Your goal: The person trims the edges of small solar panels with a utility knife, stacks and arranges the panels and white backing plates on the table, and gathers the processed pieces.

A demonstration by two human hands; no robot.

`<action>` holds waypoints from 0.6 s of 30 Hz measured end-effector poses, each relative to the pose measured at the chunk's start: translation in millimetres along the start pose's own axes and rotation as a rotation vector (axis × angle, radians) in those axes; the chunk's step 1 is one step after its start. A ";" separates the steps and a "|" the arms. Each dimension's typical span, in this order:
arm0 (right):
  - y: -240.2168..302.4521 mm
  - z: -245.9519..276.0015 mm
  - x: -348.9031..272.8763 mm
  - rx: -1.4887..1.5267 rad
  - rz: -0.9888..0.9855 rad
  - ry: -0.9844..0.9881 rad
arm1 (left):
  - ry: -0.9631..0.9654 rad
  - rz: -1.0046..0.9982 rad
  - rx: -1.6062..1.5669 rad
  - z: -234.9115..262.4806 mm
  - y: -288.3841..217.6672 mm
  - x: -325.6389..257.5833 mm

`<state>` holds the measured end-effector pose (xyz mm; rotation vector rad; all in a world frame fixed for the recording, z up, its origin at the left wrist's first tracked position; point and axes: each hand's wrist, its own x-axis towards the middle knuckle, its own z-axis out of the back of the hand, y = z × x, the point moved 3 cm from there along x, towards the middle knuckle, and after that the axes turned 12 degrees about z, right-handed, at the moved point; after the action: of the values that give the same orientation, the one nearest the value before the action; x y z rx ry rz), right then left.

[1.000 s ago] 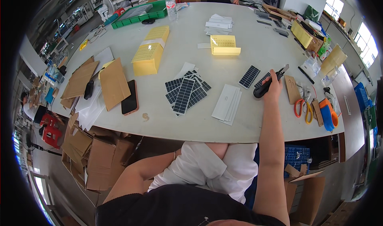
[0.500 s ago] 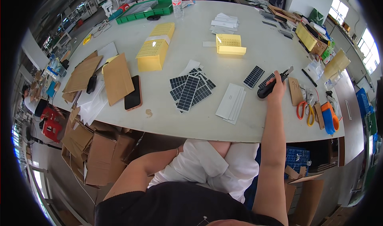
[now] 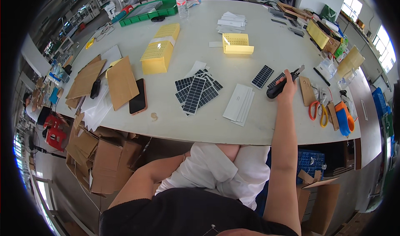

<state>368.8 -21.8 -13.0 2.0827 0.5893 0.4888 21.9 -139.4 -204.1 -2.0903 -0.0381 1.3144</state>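
Our right hand (image 3: pixel 286 91) still grasps the black utility knife (image 3: pixel 273 92); the gridded panels (image 3: pixel 194 95) lie unmoved, so work stands unchanged. Our hidden left hand, we cannot tell.

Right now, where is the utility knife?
On the head view's right, the utility knife is in the right hand, beside a gridded panel, left of the scissors.

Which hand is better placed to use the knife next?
Right, it seems: the right hand holds the knife over the table, while the left arm bends toward the lap, left hand hidden.
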 end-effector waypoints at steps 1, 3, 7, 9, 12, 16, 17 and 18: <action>-0.4 0.0 -0.6 0.002 -0.003 -0.010 | -0.003 -0.003 0.004 1.6 1.5 -0.4; 0.9 -1.1 -2.1 0.000 -0.001 -0.006 | -0.008 -0.011 0.013 -6.5 0.4 6.1; -0.8 -0.2 -0.7 0.019 0.002 -0.014 | -0.014 -0.020 0.036 1.6 6.0 3.6; -0.4 -0.1 -1.5 0.019 -0.008 -0.012 | -0.017 -0.024 0.050 2.6 -0.5 6.1; 3.1 -2.5 -3.5 0.006 -0.012 -0.008 | -0.018 -0.024 0.078 4.2 3.8 6.7; 0.7 -2.8 -2.4 0.000 -0.016 -0.003 | -0.023 -0.025 0.111 0.6 -1.3 12.4; 0.1 -2.0 -1.5 0.002 -0.013 -0.007 | -0.024 -0.025 0.120 1.2 2.3 12.0; -0.6 -1.3 -0.8 -0.003 -0.007 -0.001 | -0.025 -0.026 0.128 -0.4 -0.3 14.0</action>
<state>367.3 -21.1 -13.0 2.0771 0.5951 0.4840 29.3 -134.5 -214.9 -1.9594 0.0080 1.2928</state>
